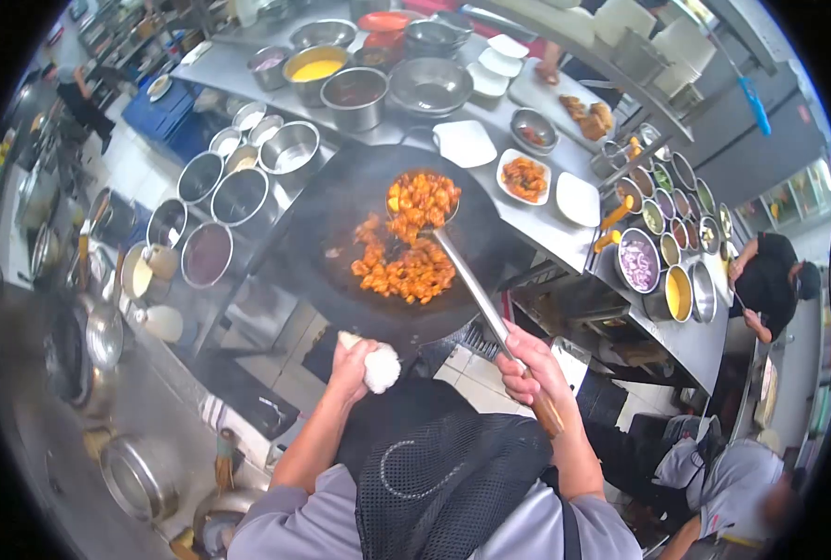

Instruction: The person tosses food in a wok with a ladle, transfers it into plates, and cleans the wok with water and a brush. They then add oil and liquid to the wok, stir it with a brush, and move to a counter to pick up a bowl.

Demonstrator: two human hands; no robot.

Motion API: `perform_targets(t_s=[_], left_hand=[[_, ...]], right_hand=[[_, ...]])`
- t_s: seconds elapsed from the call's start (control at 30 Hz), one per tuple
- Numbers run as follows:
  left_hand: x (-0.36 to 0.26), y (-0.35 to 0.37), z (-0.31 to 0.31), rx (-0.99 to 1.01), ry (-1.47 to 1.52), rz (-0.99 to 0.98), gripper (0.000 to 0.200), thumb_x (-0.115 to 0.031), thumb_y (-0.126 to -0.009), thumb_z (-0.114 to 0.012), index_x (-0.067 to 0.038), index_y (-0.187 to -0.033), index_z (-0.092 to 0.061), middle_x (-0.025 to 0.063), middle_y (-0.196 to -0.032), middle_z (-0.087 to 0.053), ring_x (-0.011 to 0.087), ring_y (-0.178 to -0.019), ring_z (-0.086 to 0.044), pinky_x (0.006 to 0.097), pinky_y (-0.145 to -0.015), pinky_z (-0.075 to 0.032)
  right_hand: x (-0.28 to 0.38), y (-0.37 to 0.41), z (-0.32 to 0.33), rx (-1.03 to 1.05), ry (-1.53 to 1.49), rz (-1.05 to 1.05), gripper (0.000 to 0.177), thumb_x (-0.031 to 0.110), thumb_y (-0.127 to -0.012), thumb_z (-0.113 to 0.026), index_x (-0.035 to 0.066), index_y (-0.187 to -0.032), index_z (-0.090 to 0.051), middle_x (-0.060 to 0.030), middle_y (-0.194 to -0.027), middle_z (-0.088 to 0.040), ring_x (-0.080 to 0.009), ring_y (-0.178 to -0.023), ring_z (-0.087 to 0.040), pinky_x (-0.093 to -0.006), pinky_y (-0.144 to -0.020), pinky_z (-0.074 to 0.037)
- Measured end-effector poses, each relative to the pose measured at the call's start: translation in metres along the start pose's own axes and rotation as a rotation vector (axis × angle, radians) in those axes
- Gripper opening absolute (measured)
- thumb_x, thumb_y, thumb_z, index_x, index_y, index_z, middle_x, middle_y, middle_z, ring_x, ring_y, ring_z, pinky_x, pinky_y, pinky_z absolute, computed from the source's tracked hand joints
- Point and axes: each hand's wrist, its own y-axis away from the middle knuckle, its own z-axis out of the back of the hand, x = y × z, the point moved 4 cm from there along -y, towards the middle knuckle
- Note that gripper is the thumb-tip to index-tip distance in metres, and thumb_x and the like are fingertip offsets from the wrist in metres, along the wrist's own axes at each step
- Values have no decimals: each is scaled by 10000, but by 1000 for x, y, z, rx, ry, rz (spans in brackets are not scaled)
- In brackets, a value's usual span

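Observation:
My left hand (348, 370) is closed around a white cloth (381, 368) at the near edge of a large dark wok (317, 219). In my right hand (535, 362) is the wooden-ended handle of a long metal ladle (471, 285). The ladle's bowl is over the wok, heaped with glossy orange-red food pieces (423, 198). More of the same sauced pieces (406, 273) lie in the wok just below the ladle. What the cloth covers is hidden from view.
Beyond the wok, a steel counter (387, 131) carries a filled white plate (524, 177), a bare white plate (579, 200) and several bowls. Metal pots (240, 196) stand at left. Ingredient containers (639, 259) line the right counter. Co-workers (772, 275) are at the right.

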Motion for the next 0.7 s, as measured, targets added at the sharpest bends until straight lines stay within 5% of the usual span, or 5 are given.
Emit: perform_targets(t_s=[0.2, 0.3, 0.4, 0.6, 0.7], left_hand=[[-30, -8, 9, -26, 85, -40, 189, 4, -839, -531, -58, -1018, -533, 42, -809, -597, 193, -670, -644, 366, -589, -576], [-37, -8, 27, -40, 99, -59, 220, 15, -837, -534, -69, -1040, -532, 40, -841, -600, 184, -695, -639, 357, -606, -572], [-45, -3, 41, -62, 110, -66, 256, 29, -837, -534, -71, -1073, -524, 41, -877, -600, 183, -727, -639, 354, -627, -573], [-65, 2, 52, -82, 119, -123, 310, 40, -844, -523, -63, -1137, -515, 50, -941, -590, 186, -773, -641, 363, -648, -575], [-66, -5, 54, -36, 122, -140, 284, 32, -846, -524, -60, -1114, -520, 47, -920, -592, 188, -758, -642, 367, -639, -574]], right_hand=[[56, -68, -12, -107, 137, 284, 586, 274, -1001, -534, 192, -1521, -277, 6, -650, -437, -52, -392, -375, -227, -324, -359], [56, -137, -1, -388, 450, 413, 597, 245, -1001, -513, 205, -1535, -248, 22, -621, -436, -82, -402, -428, -256, -346, -407], [41, -195, 43, -682, 1048, 487, 620, 213, -988, -509, 173, -1534, -218, -145, -688, -622, -245, -505, -626, -394, -437, -514], [12, -229, 99, -905, 1532, 720, 670, 173, -947, -540, 131, -1525, -204, -271, -806, -652, -496, -722, -621, -561, -647, -504], [8, -228, 118, -951, 1640, 680, 684, 202, -949, -543, 173, -1532, -188, -252, -856, -658, -455, -755, -646, -551, -674, -522]])
